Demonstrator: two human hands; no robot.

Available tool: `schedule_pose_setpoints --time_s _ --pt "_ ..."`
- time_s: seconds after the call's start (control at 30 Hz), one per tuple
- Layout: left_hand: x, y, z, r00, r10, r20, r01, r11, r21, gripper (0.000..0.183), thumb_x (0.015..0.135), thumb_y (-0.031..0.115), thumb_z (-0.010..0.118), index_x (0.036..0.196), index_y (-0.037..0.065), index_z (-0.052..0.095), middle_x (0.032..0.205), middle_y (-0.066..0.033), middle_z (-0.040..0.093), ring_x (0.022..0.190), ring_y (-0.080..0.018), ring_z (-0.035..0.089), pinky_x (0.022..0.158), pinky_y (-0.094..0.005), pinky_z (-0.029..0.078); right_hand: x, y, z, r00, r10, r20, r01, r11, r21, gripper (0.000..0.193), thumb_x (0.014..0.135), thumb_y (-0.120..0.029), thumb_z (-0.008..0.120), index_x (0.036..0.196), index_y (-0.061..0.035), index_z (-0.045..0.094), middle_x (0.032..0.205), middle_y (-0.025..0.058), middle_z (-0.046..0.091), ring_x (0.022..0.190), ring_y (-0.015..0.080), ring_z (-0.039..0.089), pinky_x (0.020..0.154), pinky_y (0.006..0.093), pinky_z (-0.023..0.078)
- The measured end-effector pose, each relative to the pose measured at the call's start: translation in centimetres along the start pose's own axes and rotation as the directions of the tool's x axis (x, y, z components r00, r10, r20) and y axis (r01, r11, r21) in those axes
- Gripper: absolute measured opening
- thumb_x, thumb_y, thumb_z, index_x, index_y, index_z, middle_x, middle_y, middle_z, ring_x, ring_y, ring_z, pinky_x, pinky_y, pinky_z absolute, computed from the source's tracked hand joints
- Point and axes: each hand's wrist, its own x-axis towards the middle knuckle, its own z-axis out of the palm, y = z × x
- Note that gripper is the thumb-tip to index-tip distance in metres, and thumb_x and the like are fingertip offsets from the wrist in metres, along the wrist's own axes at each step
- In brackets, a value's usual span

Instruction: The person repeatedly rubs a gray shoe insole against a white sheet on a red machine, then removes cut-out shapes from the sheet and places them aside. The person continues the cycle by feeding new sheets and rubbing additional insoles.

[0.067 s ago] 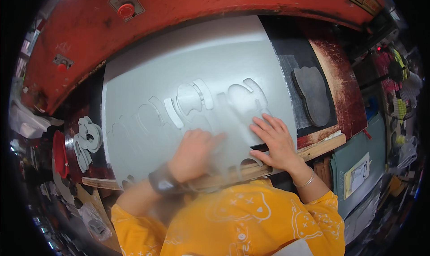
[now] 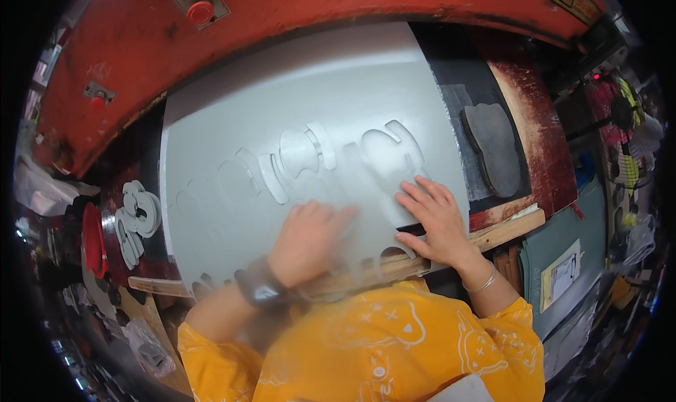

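Rests the loosely spread right hand [image 2: 438, 219], with nothing visibly gripped, on the large flat pale-grey sheet [image 2: 282, 92], near its right edge. Has the blurred left hand [image 2: 308, 239] over the sheet's near middle; cannot tell its opening or grip.

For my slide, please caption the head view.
A bare left hand and right hand at a flat, pale grey sheet with curved cuts.

The right grip [image 2: 438, 222] rests on the grey sheet [image 2: 352, 78].
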Motion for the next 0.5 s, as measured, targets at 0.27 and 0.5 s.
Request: schedule_pose_setpoints --time_s 0.27,0.5 --pt "-0.1 0.8 1.6 0.991 0.114 -0.072 -0.085 0.943 0.321 0.055 0.073 0.014 0.059 0.127 0.007 0.053 0.083 -0.0088 0.049 0.081 -0.0256 0.051 0.070 -0.0351 0.043 1.0 -1.1 0.6 0.998 0.034 -0.058 -0.035 0.999 -0.028 0.048 0.074 -0.024 0.072 0.118 -0.0089 0.060 0.131 0.0092 0.053 0.127 0.0325 0.043 0.104 0.0458 0.031" --pt "-0.4 0.9 1.2 0.990 0.110 -0.090 -0.095 0.984 0.151 0.060 0.068 0.011 0.061 0.127 0.008 0.053 0.080 -0.0093 0.051 0.073 -0.0246 0.054 0.059 -0.0324 0.049 0.5 -1.1 0.7 0.997 0.037 -0.070 -0.038 0.999 -0.001 0.045 0.077 -0.020 0.069 0.119 -0.0066 0.059 0.131 0.0114 0.052 0.128 0.0331 0.041 0.106 0.0454 0.029"
